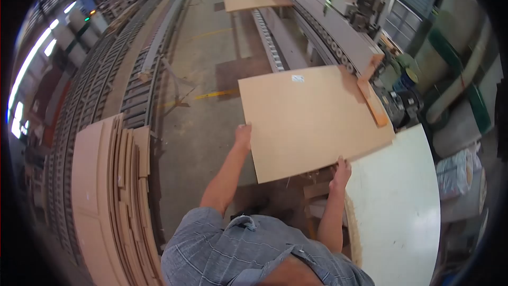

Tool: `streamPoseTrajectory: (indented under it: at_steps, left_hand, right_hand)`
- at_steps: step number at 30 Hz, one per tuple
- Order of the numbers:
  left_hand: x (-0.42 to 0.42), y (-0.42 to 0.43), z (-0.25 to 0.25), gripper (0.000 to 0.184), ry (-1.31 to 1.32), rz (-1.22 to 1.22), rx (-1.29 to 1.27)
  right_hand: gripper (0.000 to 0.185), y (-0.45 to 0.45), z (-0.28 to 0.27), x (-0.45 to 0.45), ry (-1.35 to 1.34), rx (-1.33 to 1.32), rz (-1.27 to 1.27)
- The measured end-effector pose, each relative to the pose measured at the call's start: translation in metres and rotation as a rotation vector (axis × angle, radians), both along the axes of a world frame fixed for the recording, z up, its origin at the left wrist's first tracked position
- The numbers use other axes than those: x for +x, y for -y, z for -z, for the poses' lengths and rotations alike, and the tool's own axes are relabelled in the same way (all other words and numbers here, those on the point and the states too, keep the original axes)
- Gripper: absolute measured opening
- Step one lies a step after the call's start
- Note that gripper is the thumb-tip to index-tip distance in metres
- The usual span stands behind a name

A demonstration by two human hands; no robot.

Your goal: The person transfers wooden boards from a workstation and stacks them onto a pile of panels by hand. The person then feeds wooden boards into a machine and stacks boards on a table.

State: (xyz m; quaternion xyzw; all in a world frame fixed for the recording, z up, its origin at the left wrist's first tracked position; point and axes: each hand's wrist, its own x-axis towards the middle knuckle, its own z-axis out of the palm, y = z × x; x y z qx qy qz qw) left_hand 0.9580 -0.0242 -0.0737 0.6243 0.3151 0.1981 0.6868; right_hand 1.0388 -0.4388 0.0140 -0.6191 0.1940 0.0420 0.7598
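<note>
A large flat tan board (312, 122) with a small white label near its far edge lies in front of me. My left hand (244, 136) grips the board's left edge, its fingers partly hidden at the rim. At the near edge, toward the right, my right hand (341, 173) holds the board with its fingers around the edge. The board's right side reaches under an orange wooden guide bar (374, 103) on the machine, beside the white-topped table (397, 206).
Stacked boards (98, 180) stand at the left, near roller conveyors (138, 95). Another board (257, 0) rests across the rails farther ahead. Motors (405, 103) and a large pipe (460, 79) are on the right, with a plastic bag (456, 173) below.
</note>
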Motion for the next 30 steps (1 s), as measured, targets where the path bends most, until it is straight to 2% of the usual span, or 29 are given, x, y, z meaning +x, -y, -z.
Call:
streamPoseTrajectory:
  at_steps: [1, 2, 3, 4, 5, 8, 11, 18, 20, 25, 26, 30]
  left_hand:
    - [-0.007, 0.01, -0.011, 0.026, -0.022, -0.033, 0.023]
    - [-0.015, 0.02, -0.023, 0.026, -0.045, -0.067, 0.046]
    - [-0.025, 0.057, -0.082, 0.026, -0.067, -0.308, -0.344]
    - [-0.031, 0.059, -0.078, 0.026, -0.094, -0.286, -0.359]
    - [-0.034, 0.063, -0.067, 0.027, -0.121, -0.255, -0.381]
    - [-0.048, 0.075, -0.014, 0.027, 0.007, -0.244, -0.446]
    - [-0.068, 0.118, -0.068, 0.026, -0.151, -0.361, -0.36]
    - [-0.116, 0.14, -0.041, 0.027, -0.111, -0.365, -0.283]
    - [-0.134, 0.149, -0.059, 0.029, -0.126, -0.431, -0.242]
    - [-0.201, 0.143, -0.063, 0.031, -0.161, -0.353, -0.12]
    - [-0.215, 0.145, -0.065, 0.03, -0.176, -0.353, -0.088]
    - [-0.271, 0.147, -0.06, 0.035, -0.237, -0.376, -0.006]
  right_hand:
    - [0.041, 0.013, 0.036, 0.014, 0.015, 0.019, -0.073]
    - [0.044, 0.01, 0.019, 0.006, -0.016, 0.024, -0.051]
    - [0.041, 0.009, 0.008, -0.003, 0.014, 0.153, 0.015]
    - [0.04, 0.019, 0.02, -0.003, 0.021, 0.241, -0.002]
    - [0.038, 0.027, 0.009, -0.012, -0.033, 0.299, 0.019]
    - [0.037, 0.068, 0.027, -0.027, -0.169, 0.388, -0.02]
    - [0.037, 0.087, 0.028, -0.043, -0.202, 0.392, -0.013]
    - [0.035, 0.118, 0.023, -0.108, -0.239, 0.354, 0.005]
    - [0.035, 0.125, 0.02, -0.134, -0.228, 0.454, -0.043]
    - [0.037, 0.127, 0.001, -0.22, -0.204, 0.598, -0.217]
    - [0.04, 0.125, -0.002, -0.236, -0.235, 0.646, -0.174]
    - [0.042, 0.139, 0.005, -0.283, -0.221, 0.649, -0.365]
